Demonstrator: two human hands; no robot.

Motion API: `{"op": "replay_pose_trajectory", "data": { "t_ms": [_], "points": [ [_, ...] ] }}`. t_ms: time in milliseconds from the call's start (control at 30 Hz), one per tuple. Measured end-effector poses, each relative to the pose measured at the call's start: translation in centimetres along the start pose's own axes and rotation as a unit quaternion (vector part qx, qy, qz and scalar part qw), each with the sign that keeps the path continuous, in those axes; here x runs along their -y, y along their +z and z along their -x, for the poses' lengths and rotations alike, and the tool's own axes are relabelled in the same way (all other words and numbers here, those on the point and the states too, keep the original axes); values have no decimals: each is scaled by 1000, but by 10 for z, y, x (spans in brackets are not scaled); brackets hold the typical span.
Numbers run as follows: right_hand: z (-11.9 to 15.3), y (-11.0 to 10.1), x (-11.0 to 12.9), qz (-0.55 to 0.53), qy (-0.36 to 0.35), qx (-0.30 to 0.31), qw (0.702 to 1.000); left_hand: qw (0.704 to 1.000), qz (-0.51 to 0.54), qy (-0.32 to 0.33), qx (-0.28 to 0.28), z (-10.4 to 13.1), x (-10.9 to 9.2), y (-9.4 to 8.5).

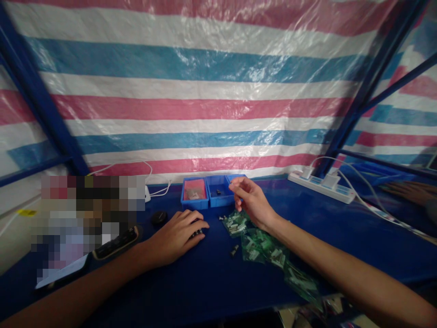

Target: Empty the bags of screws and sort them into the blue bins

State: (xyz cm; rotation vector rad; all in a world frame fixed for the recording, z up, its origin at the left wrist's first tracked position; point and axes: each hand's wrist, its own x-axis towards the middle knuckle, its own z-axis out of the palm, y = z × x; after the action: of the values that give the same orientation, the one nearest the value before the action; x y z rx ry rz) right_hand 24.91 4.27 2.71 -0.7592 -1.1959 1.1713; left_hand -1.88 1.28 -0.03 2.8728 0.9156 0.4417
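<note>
My left hand [182, 233] rests on the blue tabletop, its fingers curled over some small dark parts [196, 233] that show between thumb and forefinger. In front of the right-hand blue bin [215, 200], my right hand [251, 198] is raised with thumb and forefinger pinched together. Whatever sits in that pinch is too small to make out. Below it lie green-tinted clear bags [235, 223] of pale, pin-like metal pieces. A small dark fitting [234, 250] lies loose between my hands. Tiny pieces [218, 192] sit in the right-hand bin.
Another blue bin [186, 205] holds a pink sheet and a small bag. A round black object [159, 217] is near my left hand. At the right lies a white power strip [321, 187] with plugs and cables. Another person's hand [406, 190] is at far right.
</note>
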Motion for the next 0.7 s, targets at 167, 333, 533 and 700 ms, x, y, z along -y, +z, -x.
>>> {"op": "replay_pose_trajectory", "data": {
  "t_ms": [167,333,533,700],
  "points": [
    [-1,-1,-1,42,-5,17,999,1000,-2,1,3,0,1,0],
    [-2,-4,-2,63,-11,21,998,1000,1,4,2,0,1,1],
    [-1,-3,0,81,-30,15,996,1000,2,5,-4,0,1,1],
    [-4,-5,-1,85,-35,6,996,1000,6,8,-8,0,1,1]
  ]
}}
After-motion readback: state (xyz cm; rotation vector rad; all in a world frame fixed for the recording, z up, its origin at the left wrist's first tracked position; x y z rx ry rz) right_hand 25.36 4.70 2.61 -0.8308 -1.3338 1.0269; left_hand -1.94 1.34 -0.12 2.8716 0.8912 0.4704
